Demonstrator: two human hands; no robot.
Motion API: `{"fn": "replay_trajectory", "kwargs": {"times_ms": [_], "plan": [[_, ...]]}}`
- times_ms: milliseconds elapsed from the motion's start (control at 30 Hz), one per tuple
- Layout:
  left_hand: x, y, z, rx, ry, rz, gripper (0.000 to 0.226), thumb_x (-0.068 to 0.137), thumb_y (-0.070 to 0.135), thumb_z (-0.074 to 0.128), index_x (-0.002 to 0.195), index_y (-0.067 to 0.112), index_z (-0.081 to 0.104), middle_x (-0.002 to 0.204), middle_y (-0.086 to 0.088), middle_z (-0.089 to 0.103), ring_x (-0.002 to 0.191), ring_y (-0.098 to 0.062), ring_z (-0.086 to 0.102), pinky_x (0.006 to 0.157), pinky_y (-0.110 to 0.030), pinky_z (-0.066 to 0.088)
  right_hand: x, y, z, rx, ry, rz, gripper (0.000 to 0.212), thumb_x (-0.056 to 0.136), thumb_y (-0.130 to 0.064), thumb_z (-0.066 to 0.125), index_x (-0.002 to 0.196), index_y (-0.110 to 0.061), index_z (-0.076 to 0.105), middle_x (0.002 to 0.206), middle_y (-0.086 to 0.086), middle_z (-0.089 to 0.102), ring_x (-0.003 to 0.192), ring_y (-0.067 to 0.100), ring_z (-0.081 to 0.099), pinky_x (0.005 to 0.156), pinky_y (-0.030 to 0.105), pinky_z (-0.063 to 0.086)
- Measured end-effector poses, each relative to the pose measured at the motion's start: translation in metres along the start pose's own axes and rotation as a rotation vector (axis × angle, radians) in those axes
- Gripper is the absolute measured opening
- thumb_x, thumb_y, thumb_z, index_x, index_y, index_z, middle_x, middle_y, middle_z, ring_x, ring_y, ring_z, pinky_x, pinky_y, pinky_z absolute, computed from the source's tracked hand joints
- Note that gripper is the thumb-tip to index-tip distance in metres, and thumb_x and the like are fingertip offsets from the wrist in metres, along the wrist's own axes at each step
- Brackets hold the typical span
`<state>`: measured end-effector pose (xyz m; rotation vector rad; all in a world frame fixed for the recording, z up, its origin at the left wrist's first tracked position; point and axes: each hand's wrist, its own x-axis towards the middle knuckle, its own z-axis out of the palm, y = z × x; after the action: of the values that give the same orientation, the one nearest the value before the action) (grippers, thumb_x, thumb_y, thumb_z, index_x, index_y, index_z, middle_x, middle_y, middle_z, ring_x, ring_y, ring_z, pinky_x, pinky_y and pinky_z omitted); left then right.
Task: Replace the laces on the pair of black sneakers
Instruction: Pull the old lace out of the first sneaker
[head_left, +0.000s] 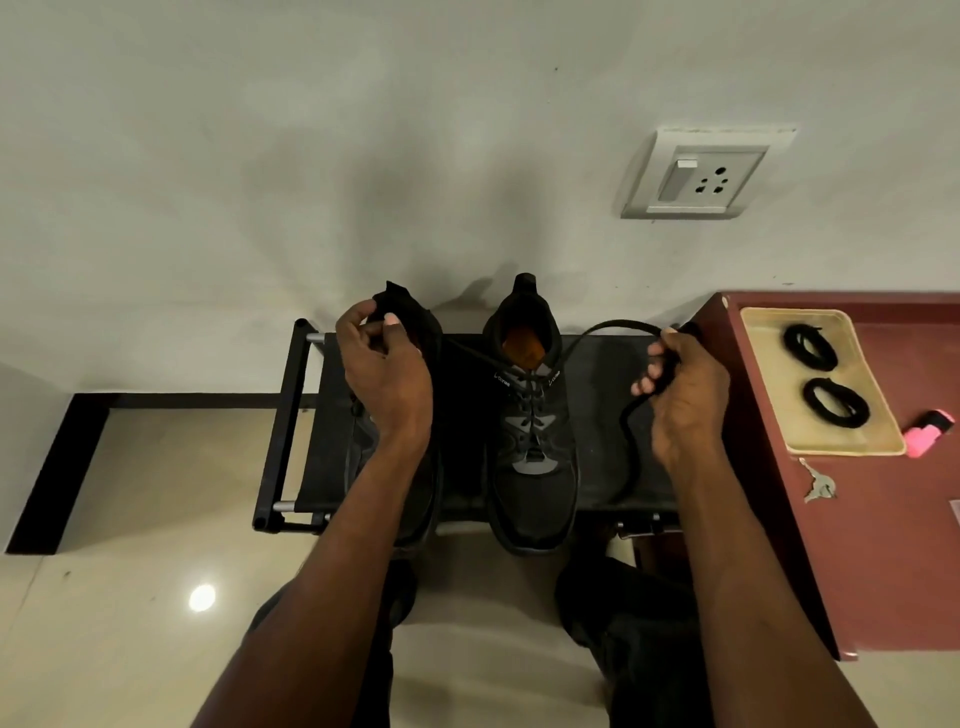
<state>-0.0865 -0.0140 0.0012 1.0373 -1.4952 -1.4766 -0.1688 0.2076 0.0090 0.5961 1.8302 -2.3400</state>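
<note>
Black sneakers (532, 431) on rack (291, 415); left hand (384, 374) pinches lace (613, 332) end, right hand (680, 389) grips other end. Tray (878, 441) holds two coiled laces (810, 345).

You have two black sneakers (532, 415) on one rack (291, 415). Two coiled laces (810, 345) lie in one tray (769, 395), far right. One pink object (927, 433), one key bunch (818, 486), one wall socket (701, 179).
</note>
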Motion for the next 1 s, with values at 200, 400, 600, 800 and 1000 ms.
{"fn": "replay_trajectory", "kwargs": {"times_ms": [200, 400, 600, 800, 1000], "plan": [[-0.01, -0.002, -0.001, 0.305, -0.162, 0.379, 0.049, 0.096, 0.009, 0.058, 0.143, 0.011, 0.045, 0.149, -0.01, 0.039, 0.137, -0.016, 0.039, 0.11, -0.019, 0.038, -0.005, 0.014, 0.001, -0.745, 0.232, -0.35, 0.044, 0.093, -0.004, 0.056, 0.137, -0.006, 0.054, 0.129, 0.009, 0.06, 0.117, 0.015, 0.057, 0.106, 0.036, 0.043], [-0.026, -0.019, 0.012, 0.543, -0.503, 0.535, 0.024, 0.094, 0.023, 0.06, 0.112, 0.01, 0.07, 0.113, -0.006, 0.066, 0.112, -0.022, 0.054, 0.095, -0.048, 0.049, -0.01, 0.031, 0.014, -0.868, -0.338, -0.48, 0.042, 0.101, -0.001, 0.045, 0.135, -0.019, 0.061, 0.128, -0.002, 0.052, 0.115, 0.006, 0.05, 0.09, -0.005, 0.029], [-0.024, -0.017, 0.034, 0.624, -0.7, 0.631, 0.021, 0.099, 0.024, 0.058, 0.104, 0.011, 0.074, 0.095, -0.003, 0.073, 0.091, -0.018, 0.064, 0.117, -0.041, 0.03, -0.012, 0.045, 0.032, -1.063, -0.535, -0.431, 0.046, 0.098, 0.003, 0.042, 0.136, -0.017, 0.06, 0.123, 0.01, 0.048, 0.11, 0.024, 0.053, 0.082, 0.017, 0.038], [-0.028, -0.014, 0.031, 0.697, -0.708, 0.555, 0.025, 0.1, 0.026, 0.056, 0.116, 0.011, 0.069, 0.11, -0.005, 0.065, 0.092, -0.019, 0.062, 0.08, -0.032, 0.052, -0.015, 0.042, 0.032, -1.085, -0.476, -0.374, 0.036, 0.105, -0.016, 0.041, 0.137, -0.022, 0.057, 0.134, 0.005, 0.05, 0.115, 0.022, 0.055, 0.086, 0.023, 0.037], [-0.017, -0.007, 0.023, 0.785, -0.73, 0.34, 0.02, 0.104, 0.029, 0.045, 0.113, 0.015, 0.058, 0.082, 0.0, 0.064, 0.07, -0.019, 0.062, 0.062, -0.036, 0.049, -0.009, 0.041, 0.025, -1.026, -0.432, -0.308, 0.029, 0.106, -0.029, 0.04, 0.13, -0.021, 0.055, 0.12, 0.006, 0.062, 0.107, 0.024, 0.06, 0.093, 0.042, 0.05]]}}
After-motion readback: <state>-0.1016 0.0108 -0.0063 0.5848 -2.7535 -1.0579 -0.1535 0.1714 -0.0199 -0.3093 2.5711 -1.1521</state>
